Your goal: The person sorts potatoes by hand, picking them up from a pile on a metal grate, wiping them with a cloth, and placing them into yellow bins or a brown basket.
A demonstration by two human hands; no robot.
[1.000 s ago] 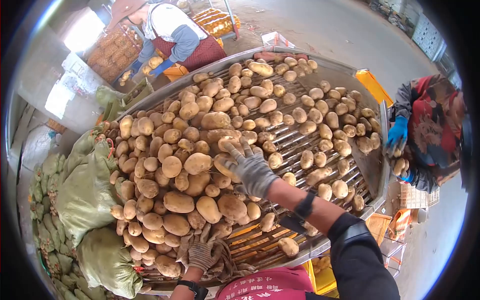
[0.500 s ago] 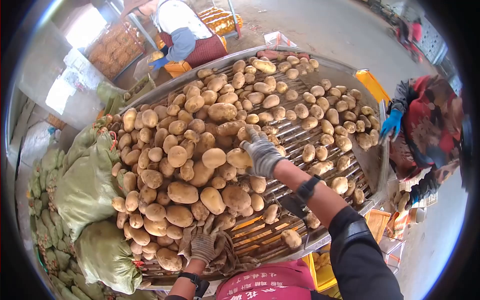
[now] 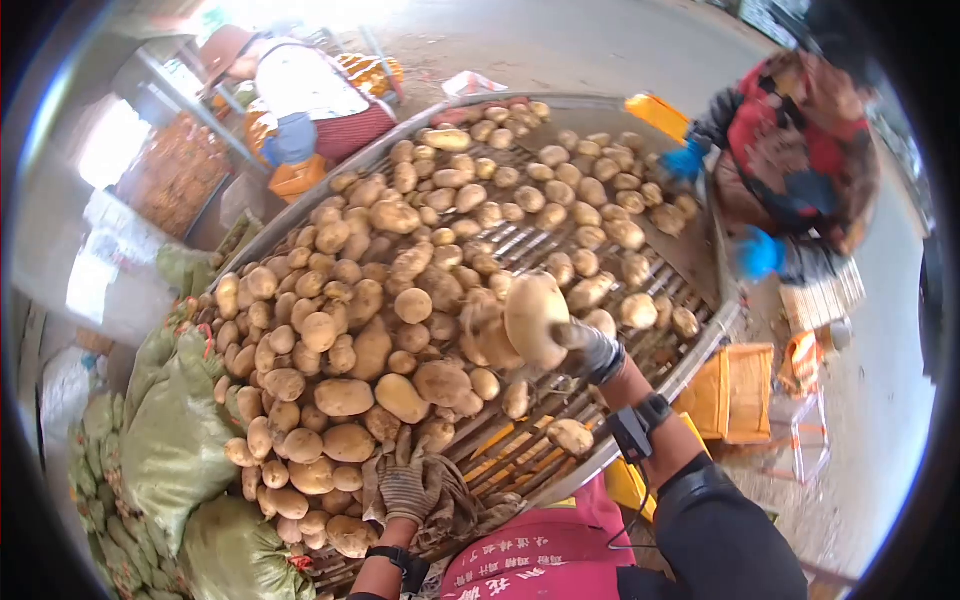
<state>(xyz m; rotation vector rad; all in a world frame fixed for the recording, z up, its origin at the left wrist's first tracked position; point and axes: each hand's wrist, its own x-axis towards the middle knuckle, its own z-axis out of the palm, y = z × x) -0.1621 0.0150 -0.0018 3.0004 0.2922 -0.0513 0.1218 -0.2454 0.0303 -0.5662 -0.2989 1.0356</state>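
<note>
My right hand (image 3: pixel 592 350), in a grey glove, grips a large potato (image 3: pixel 534 318) raised over the slatted sorting table (image 3: pixel 505 448). The potato is a little smeared by motion. My left hand (image 3: pixel 408 488), in a striped glove, lies with its fingers stretched out against the near edge of the potato pile (image 3: pixel 342 397). Under and beside that hand is a crumpled brown cloth (image 3: pixel 455 497). Loose potatoes of mixed sizes cover most of the slats, and one potato (image 3: pixel 570 437) rests alone near the front rim.
Full green sacks (image 3: pixel 180 440) lean at the left. Across the table, a co-worker in a hat (image 3: pixel 305 95) bends over an orange crate (image 3: pixel 298 178). At the right stands another person with blue gloves (image 3: pixel 760 254). A yellow-orange crate (image 3: pixel 735 393) sits beyond the right rim.
My right hand has moved right and nearer, lifting a large potato from the pile. My left hand stays by the cloth. The view has shifted, and the co-worker at the right now has both gloves near the rim.
</note>
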